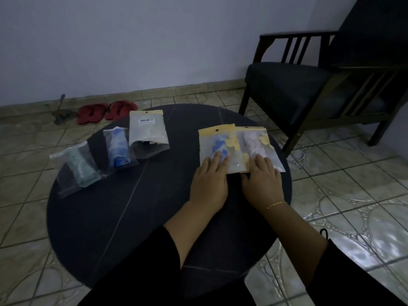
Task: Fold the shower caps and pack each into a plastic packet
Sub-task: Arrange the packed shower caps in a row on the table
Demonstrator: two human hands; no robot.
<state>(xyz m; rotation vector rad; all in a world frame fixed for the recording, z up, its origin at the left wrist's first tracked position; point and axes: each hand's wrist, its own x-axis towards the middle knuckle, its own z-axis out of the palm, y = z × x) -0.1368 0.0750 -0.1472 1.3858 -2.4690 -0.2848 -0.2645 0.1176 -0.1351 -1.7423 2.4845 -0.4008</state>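
Dark round table (pixel 123 217); red slippers (pixel 106 111); yellow-topped packets (pixel 217 149).

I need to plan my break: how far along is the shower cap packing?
Looks nearly done. Five packets lie on the table, each apparently holding a cap: green, blue, white. In hand: left hand flat on the blue yellow-topped packet, right hand on the pink one. No loose caps visible.

Bare table (pixel 123 217) lies near the person; 5 packets crowd its far half.
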